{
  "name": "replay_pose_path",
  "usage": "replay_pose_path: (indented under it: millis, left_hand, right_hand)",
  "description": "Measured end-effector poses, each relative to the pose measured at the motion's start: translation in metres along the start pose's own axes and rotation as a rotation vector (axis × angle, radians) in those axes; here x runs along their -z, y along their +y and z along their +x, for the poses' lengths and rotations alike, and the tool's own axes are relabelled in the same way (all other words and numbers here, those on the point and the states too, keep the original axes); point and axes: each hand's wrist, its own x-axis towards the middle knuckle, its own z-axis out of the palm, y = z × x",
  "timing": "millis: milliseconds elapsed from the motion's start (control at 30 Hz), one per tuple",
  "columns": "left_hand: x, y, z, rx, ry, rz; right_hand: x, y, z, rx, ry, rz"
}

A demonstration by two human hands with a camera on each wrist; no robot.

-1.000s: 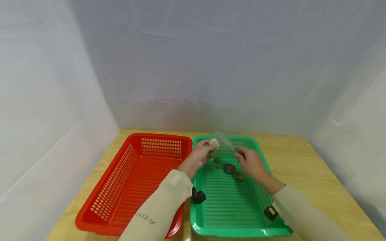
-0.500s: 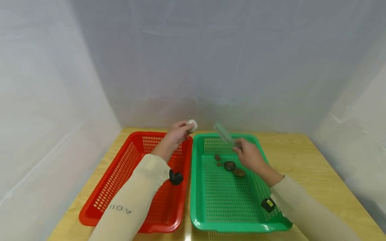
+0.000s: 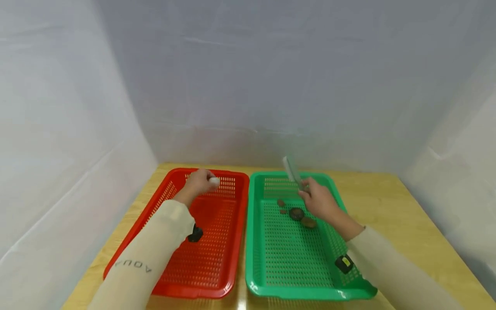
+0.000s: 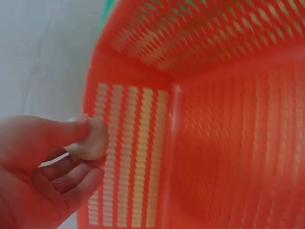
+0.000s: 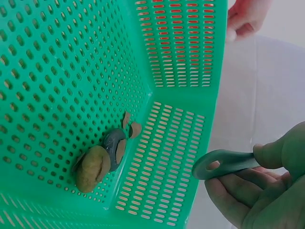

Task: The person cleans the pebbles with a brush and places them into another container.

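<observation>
At the back of the red basket (image 3: 227, 267), my left hand (image 3: 198, 183) pinches a whitish round thing (image 3: 213, 182). In the left wrist view, thumb and fingers hold this smooth, rounded thing (image 4: 95, 142) before the basket's slotted end wall. My right hand (image 3: 320, 201) grips a brush (image 3: 291, 169) above the far end of the green basket (image 3: 253, 262), its pale-edged head tilted up and away. The right wrist view shows the dark green handle (image 5: 228, 163), which has a hole in its end, between thumb and fingers.
Inside the green basket lie a dark roundish lump (image 3: 296, 214), a brown rounded lump (image 3: 308, 222) and small reddish-brown pieces (image 3: 280, 203). Both baskets stand side by side on a wooden table (image 3: 381, 206). Pale sheeting (image 3: 248, 86) encloses the back and sides.
My left hand has carried the whitish round thing leftward, from the brush over the green basket to the red basket. The right hand stays over the green basket, the brush now pointing more upward.
</observation>
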Motion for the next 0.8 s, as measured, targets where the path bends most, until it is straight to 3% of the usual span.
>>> replay_pose_path:
  millis: [100,233,533,800]
  left_hand:
    - [-0.003,-0.013,0.002,-0.027,-0.024,0.189]
    - [-0.007,-0.031,0.001,0.010,-0.054,0.314]
    - [0.002,-0.056,-0.007,0.010,-0.110,0.436]
    - [0.004,-0.062,-0.010,0.104,-0.252,0.462]
  right_hand:
    - [-0.002,0.005,-0.005,-0.021,-0.015,0.006]
    - [-0.005,0.010,-0.011,-0.023,-0.024,0.025]
    - [-0.002,0.010,-0.010,-0.018,-0.049,0.022]
    - [0.003,0.014,-0.013,-0.013,-0.071,-0.029]
